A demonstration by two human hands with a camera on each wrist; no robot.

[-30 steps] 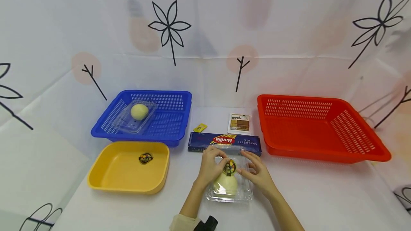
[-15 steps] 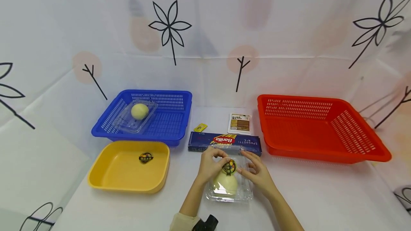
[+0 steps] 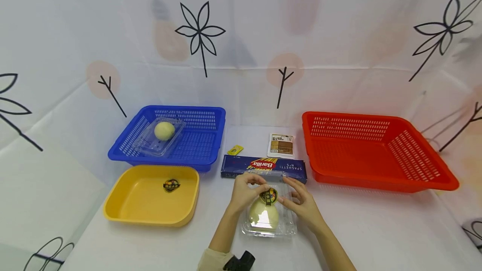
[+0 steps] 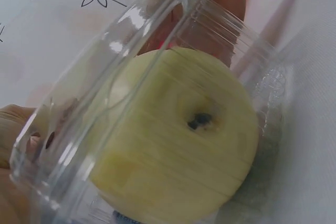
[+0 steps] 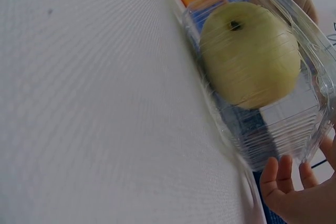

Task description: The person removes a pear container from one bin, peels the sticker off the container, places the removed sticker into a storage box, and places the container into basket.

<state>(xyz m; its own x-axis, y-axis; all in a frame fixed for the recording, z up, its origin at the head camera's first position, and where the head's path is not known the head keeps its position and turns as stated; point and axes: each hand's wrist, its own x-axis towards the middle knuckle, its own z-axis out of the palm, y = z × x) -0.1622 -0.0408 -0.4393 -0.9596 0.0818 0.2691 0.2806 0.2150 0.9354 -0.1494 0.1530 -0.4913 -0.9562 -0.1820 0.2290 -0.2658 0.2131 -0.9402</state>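
Note:
A clear plastic clamshell box [image 3: 288,221] lies on the table with a pale yellow-green apple [image 3: 263,216] inside. The apple's dented end shows in both wrist views [image 4: 173,140]. Over the far part of the lid is a round black label sticker [image 3: 269,196]. My left hand [image 3: 244,191] pinches the sticker's upper edge between thumb and index finger. With its thumb at the sticker's right edge, my right hand [image 3: 303,204] holds the box by its far right corner. In the right wrist view its curled fingertips [image 5: 285,169] meet that corner.
Behind the box lies a blue spaghetti carton [image 3: 241,165], with a small yellow packet [image 3: 235,150] and a brown-white sachet [image 3: 281,145] beyond it. A blue basket [image 3: 201,147] holds another boxed apple [image 3: 164,131]. A yellow tub [image 3: 139,204] and a red basket [image 3: 350,154] flank the hands.
Both hands and the box stay nearly in place. My left hand and wrist shift very slightly left; the view itself drifts a little.

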